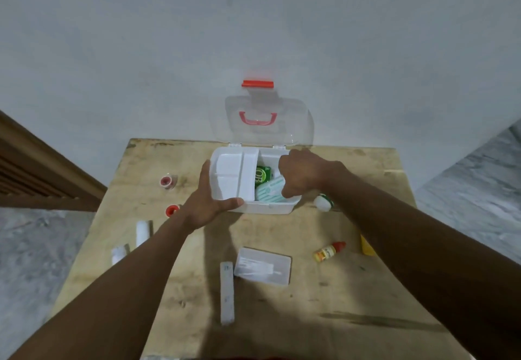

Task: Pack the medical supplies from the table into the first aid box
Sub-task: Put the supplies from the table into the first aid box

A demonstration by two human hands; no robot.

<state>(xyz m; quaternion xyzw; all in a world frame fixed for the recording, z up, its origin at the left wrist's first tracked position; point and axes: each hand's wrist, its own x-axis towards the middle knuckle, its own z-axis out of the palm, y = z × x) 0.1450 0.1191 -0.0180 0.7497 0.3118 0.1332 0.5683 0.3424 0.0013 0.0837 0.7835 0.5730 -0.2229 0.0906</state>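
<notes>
The right hand (306, 177) is reaching into the white plastic first aid box (265, 208). Its fingers are curling round the edge of a pale green striped pack (270, 191). The pack is lying slanted on a dark green packet (262, 175) in the right side of the box. If it is sticking up like that, I think the lid may not be closing later.

The left hand (208, 204) is grasping the box at its near left corner, with the thumb on the front rim. If that hand is letting go while the other is pushing, the light box may be sliding on the wooden worktop (324, 297). Then it may be bumping the small white bottle (324, 202) just right of the box.

The box is sitting at the far end of the worktop. Its clear lid (267, 105) is standing open, showing a red clip and a red handle. A white tray (234, 173) is filling its left half. Nearer than the box, a little yellow bottle with a red cap (329, 252) and a flat white case (263, 269) are waiting.
</notes>
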